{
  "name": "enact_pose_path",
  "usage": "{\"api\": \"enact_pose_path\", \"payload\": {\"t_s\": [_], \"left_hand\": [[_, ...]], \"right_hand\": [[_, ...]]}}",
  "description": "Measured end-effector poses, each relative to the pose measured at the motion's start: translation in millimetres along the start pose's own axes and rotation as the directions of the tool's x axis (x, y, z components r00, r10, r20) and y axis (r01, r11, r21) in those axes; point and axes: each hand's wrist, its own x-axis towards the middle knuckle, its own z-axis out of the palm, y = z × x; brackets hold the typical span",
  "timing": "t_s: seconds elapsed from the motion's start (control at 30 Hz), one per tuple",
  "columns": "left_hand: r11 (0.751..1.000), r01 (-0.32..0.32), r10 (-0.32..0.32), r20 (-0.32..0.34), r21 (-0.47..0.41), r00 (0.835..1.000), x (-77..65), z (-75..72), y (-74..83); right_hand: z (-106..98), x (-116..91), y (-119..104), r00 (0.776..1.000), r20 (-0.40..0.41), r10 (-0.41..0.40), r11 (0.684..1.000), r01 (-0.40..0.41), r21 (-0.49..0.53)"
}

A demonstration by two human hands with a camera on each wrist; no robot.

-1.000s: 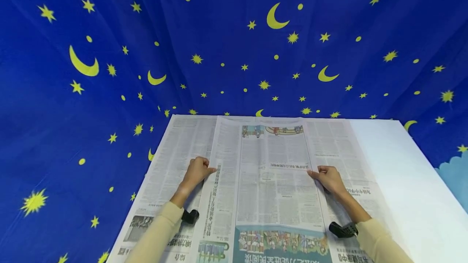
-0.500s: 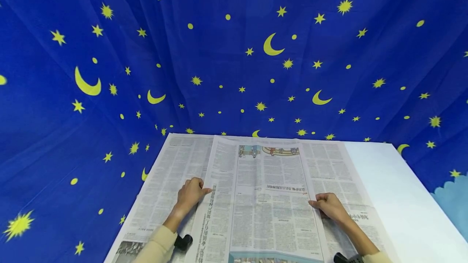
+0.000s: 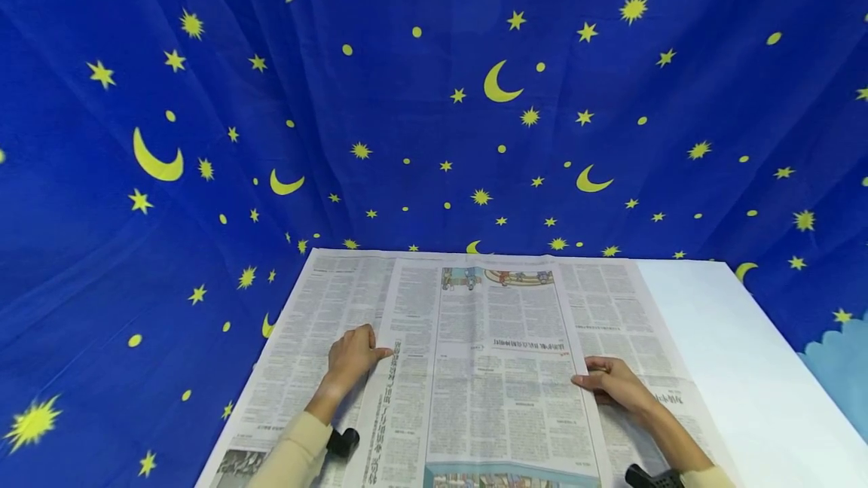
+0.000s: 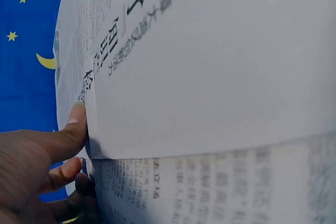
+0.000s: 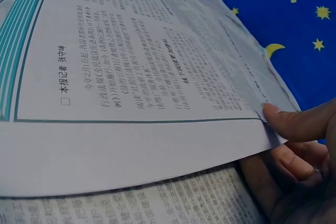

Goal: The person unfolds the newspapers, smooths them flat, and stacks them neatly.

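A narrow newspaper (image 3: pixel 498 398) lies upside down to me over a wider spread of newsprint. My left hand (image 3: pixel 353 360) pinches its left edge, thumb on top and fingers beneath, as the left wrist view shows with the thumb (image 4: pixel 76 121) on the margin. On the opposite edge my right hand (image 3: pixel 613 382) pinches the paper the same way. In the right wrist view the thumb (image 5: pixel 286 121) presses the printed face, and the curled fingers (image 5: pixel 294 161) are under the lifted edge. Both edges stand slightly off the sheet below.
The wider newspaper sheet (image 3: pixel 610 300) covers the left and middle of a white tabletop (image 3: pixel 705 322), whose right side shows bare. A blue curtain (image 3: pixel 407 96) with yellow moons and stars hangs behind and to the left. Black wrist cameras (image 3: pixel 342 443) sit near both cuffs.
The head view has tilted up, so the table sits lower in frame. Both hands keep their hold on the newspaper's edges, and the paper lies nearly as before.
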Motion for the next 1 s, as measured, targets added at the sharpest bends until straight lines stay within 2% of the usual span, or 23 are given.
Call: {"api": "enact_pose_path", "payload": {"t_s": [0.1, 0.23, 0.33, 0.4, 0.57, 0.67, 0.77, 0.83, 0.97, 1.0], "left_hand": [[1.0, 0.004, -0.004, 0.013, -0.006, 1.0, 0.3, 0.0, 0.8], [0.998, -0.024, 0.024, 0.0, 0.05, 1.0, 3.7, 3.5, 8.3], [0.993, -0.089, 0.091, -0.031, 0.078, 0.995, 7.6, 8.5, 19.4], [0.987, -0.148, 0.151, -0.048, 0.065, 0.987, 9.8, 13.4, 28.0], [0.956, -0.282, 0.282, -0.007, -0.078, 0.959, 11.1, 31.4, 52.0], [0.935, -0.31, 0.324, 0.055, -0.173, 0.945, 10.0, 43.2, 73.7], [0.914, -0.327, 0.359, 0.108, -0.24, 0.927, 11.6, 57.3, 103.3], [0.897, -0.349, 0.394, 0.136, -0.27, 0.909, 14.2, 67.3, 126.3], [0.857, -0.382, 0.465, 0.199, -0.346, 0.863, 18.2, 87.1, 173.0], [0.855, -0.378, 0.469, 0.215, -0.356, 0.857, 18.5, 91.7, 184.2]], "right_hand": [[-3, -1, 0, 0.998, 0.054, -0.022, 1.0, 0.022, -0.003], [-6, -2, 2, 0.996, 0.082, -0.017, 0.999, 0.015, 0.028], [-8, -2, 4, 0.997, 0.08, 0.0, 0.997, -0.007, 0.082], [-8, -2, 6, 0.997, 0.075, 0.011, 0.993, -0.02, 0.117], [-5, -1, 8, 0.997, 0.073, 0.022, 0.989, -0.032, 0.145], [-4, -1, 8, 0.997, 0.073, 0.023, 0.988, -0.034, 0.15], [-4, -2, 6, 0.998, 0.062, 0.026, 0.987, -0.036, 0.159], [-5, -2, 5, 0.998, 0.057, 0.025, 0.986, -0.034, 0.161], [-5, -3, 3, 0.998, 0.052, 0.025, 0.986, -0.033, 0.161], [-4, -3, 2, 0.998, 0.051, 0.026, 0.986, -0.034, 0.16]]}}
